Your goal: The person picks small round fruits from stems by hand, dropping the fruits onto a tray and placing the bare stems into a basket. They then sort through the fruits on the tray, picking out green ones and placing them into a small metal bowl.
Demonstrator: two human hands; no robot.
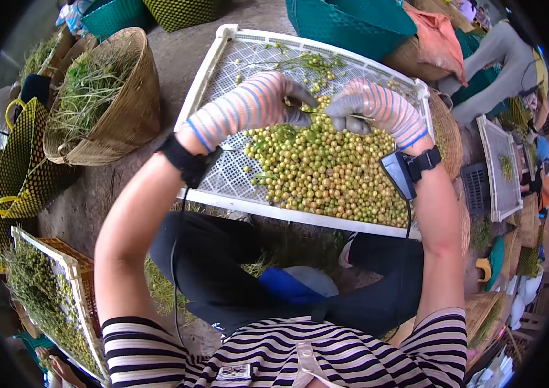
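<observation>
Both hands wear grey-fingered gloves with striped cuffs, above a white mesh tray (222, 174) of small round yellow-green fruits (332, 171). My left hand (290, 100) is over the pile's far left part, its thumb and fingers curved with a gap between them. Facing it, my right hand (355, 111) has its fingers bent together on what looks like a thin green stem (368, 118). Some fruits and leaves show between the hands; the fingertips partly hide what they touch. A leafy sprig with fruits (319, 63) lies on the mesh beyond them.
A wicker basket (103, 132) of cut stems stands left, beside a yellow-black woven bag (29, 158). Another tray (71, 278) with fruit bunches is at lower left. Green woven baskets (352, 29) stand behind my tray. Another person's legs (497, 61) are at right, near a second white tray (500, 174).
</observation>
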